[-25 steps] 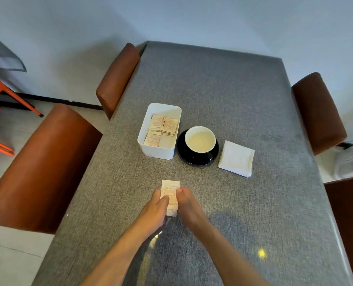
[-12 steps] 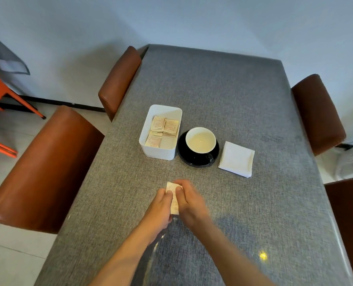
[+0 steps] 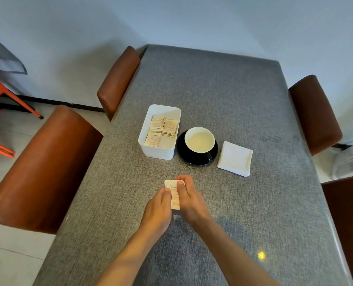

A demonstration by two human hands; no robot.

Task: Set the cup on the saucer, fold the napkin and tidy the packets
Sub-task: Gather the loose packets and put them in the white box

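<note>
packets in the white box (image 3: pixel 163 129): faint reddish print lines on the paper fronts; too small and blurred to read
packets held between the hands (image 3: pixel 174 193): a dark printed line near the top edge and reddish lines below; no letter or number can be made out
readable text: none

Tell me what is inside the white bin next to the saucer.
The white bin holds several tan packets, some overlapping, lying flat toward its far and left side. The near right part of its floor shows bare. Whatever lies beneath the overlapping packets is covered.
</note>
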